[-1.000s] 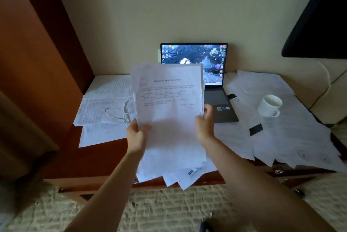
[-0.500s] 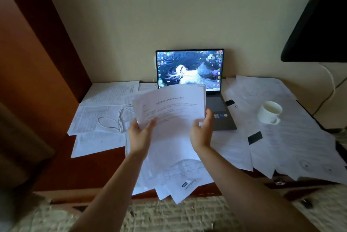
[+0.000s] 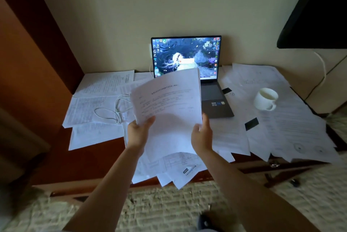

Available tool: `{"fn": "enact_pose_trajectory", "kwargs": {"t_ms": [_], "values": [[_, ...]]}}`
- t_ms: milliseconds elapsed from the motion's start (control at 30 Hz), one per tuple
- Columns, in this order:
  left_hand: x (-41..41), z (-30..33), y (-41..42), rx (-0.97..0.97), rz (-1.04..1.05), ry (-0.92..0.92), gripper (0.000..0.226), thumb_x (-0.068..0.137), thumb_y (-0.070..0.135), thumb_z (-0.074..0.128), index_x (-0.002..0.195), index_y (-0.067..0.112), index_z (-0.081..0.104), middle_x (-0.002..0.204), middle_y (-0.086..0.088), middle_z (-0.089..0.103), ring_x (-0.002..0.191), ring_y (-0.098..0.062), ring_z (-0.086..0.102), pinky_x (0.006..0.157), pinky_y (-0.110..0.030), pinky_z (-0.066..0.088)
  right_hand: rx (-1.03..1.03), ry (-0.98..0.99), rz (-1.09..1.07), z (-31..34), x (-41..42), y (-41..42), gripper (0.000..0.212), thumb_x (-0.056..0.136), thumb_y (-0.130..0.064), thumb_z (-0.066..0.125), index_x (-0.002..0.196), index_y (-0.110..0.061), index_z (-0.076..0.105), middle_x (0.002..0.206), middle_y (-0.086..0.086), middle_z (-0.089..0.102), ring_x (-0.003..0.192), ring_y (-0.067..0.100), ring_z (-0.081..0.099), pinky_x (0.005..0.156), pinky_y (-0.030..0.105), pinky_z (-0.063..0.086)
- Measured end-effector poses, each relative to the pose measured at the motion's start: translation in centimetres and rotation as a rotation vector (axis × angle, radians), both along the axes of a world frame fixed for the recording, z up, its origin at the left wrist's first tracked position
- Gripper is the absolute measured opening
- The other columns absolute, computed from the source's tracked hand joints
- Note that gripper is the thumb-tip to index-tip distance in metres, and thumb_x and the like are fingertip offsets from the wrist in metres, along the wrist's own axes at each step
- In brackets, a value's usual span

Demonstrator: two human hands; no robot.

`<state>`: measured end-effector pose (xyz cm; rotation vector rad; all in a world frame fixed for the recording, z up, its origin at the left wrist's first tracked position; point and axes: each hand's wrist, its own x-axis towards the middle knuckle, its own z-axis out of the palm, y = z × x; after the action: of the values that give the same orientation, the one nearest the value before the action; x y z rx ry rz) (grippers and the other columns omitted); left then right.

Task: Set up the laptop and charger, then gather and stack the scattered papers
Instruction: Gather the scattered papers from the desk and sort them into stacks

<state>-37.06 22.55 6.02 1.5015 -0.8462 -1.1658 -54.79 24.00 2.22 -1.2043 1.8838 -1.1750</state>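
I hold a sheaf of printed papers [image 3: 169,104] upright over the desk's middle. My left hand [image 3: 138,132] grips its lower left edge and my right hand [image 3: 201,134] grips its lower right edge. Behind it the open laptop [image 3: 212,98] stands lit against the wall, its lower left part hidden by the sheaf. A white charger cable [image 3: 110,113] lies looped on the sheets to the left. More loose papers [image 3: 293,124] cover the desk's right side, others [image 3: 95,134] the left, and some [image 3: 180,167] hang over the front edge.
A white mug [image 3: 265,98] stands on the papers at the right, with two small black rectangles [image 3: 251,123] near it. The wooden desk [image 3: 84,156] has a brown cabinet side [image 3: 33,62] to its left. A dark screen [image 3: 319,6] hangs at upper right.
The sheaf came down from upright in front of the laptop screen to lower over the desk, then tilted back up a little. Both hands kept their grip.
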Motion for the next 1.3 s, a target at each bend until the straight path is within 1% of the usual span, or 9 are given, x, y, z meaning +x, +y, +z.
{"fn": "enact_pose_trajectory", "kwargs": {"t_ms": [100,167,267,533,800,933,1067,1167,1300], "values": [[0.3,-1.6,1.0,0.170,-0.139,-0.047,0.028,0.087,0.015,0.066,0.110,0.000,0.062,0.087,-0.006,0.065,0.074,-0.020,0.061,0.061,-0.028,0.049,0.240,0.069,0.139,-1.0,-0.1,1.1,0.053,0.098,-0.001,0.032,0.147,-0.015,0.020,0.126,0.017,0.054,0.098,0.026,0.057,0.081,0.033,0.051],[0.0,-2.4,1.8,0.225,-0.133,-0.082,0.024,0.090,0.018,0.063,0.108,0.002,0.060,0.085,-0.007,0.063,0.067,-0.016,0.057,0.054,-0.025,0.044,0.227,0.088,0.149,-1.3,0.0,1.7,0.049,0.099,-0.003,0.032,0.146,-0.016,0.026,0.130,0.015,0.053,0.108,0.026,0.055,0.088,0.032,0.048],[-0.3,-3.3,2.4,0.214,-0.079,-0.052,0.021,0.089,0.019,0.065,0.104,0.004,0.061,0.085,-0.009,0.064,0.070,-0.021,0.060,0.058,-0.027,0.046,0.190,0.030,0.044,-0.8,-0.2,1.9,0.043,0.100,-0.005,0.031,0.142,-0.015,0.036,0.136,0.008,0.050,0.120,0.027,0.051,0.089,0.029,0.043],[-2.0,-3.7,2.8,0.126,-0.138,-0.159,0.030,0.086,-0.007,0.047,0.108,0.010,0.058,0.090,-0.007,0.063,0.075,-0.022,0.057,0.061,-0.027,0.047,0.393,-0.116,0.101,-0.6,-4.9,1.1,0.028,0.095,-0.007,0.036,0.110,-0.008,0.060,0.093,0.008,0.058,0.075,0.018,0.050,0.062,0.027,0.038],[-6.7,-5.2,3.6,0.183,0.038,-0.139,0.023,0.076,-0.003,0.053,0.086,0.014,0.062,0.075,-0.003,0.062,0.072,-0.024,0.054,0.067,-0.032,0.046,0.628,0.286,-0.156,-3.7,-13.9,1.0,0.045,0.094,-0.020,0.045,0.138,-0.008,0.041,0.138,0.018,0.040,0.122,0.033,0.042,0.093,0.037,0.044],[-9.8,-6.2,4.8,0.253,0.083,-0.151,0.025,0.081,-0.011,0.049,0.082,0.011,0.059,0.071,-0.003,0.058,0.066,-0.020,0.050,0.060,-0.028,0.043,0.702,0.075,-0.252,-4.7,-16.9,0.4,0.056,0.089,-0.018,0.055,0.137,-0.007,0.031,0.139,0.019,0.030,0.121,0.036,0.040,0.091,0.042,0.045],[-12.0,-6.8,5.8,0.297,0.159,-0.146,0.016,0.078,-0.006,0.054,0.080,0.009,0.057,0.069,-0.003,0.056,0.064,-0.019,0.048,0.057,-0.026,0.041,0.574,-0.277,-0.301,-5.3,-18.4,-0.6,0.040,0.089,-0.015,0.058,0.124,0.001,0.045,0.113,0.016,0.056,0.088,0.029,0.060,0.070,0.035,0.049],[-13.1,-6.6,6.8,0.292,0.193,-0.121,0.026,0.062,0.009,0.058,0.087,0.009,0.061,0.075,-0.005,0.060,0.067,-0.020,0.052,0.061,-0.029,0.044,0.555,-0.301,-0.203,-5.8,-19.1,-0.3,0.018,0.088,-0.017,0.059,0.099,-0.002,0.057,0.087,0.009,0.063,0.064,0.019,0.062,0.051,0.026,0.045],[-13.3,-7.3,8.4,0.309,0.257,-0.135,0.028,0.079,-0.007,0.057,0.105,0.003,0.062,0.090,-0.012,0.062,0.078,-0.022,0.054,0.072,-0.031,0.045,0.648,-0.291,-0.064,-6.2,-19.6,1.3,0.011,0.082,-0.010,0.064,0.088,-0.002,0.059,0.078,0.010,0.061,0.066,0.022,0.058,0.051,0.027,0.046]]}}
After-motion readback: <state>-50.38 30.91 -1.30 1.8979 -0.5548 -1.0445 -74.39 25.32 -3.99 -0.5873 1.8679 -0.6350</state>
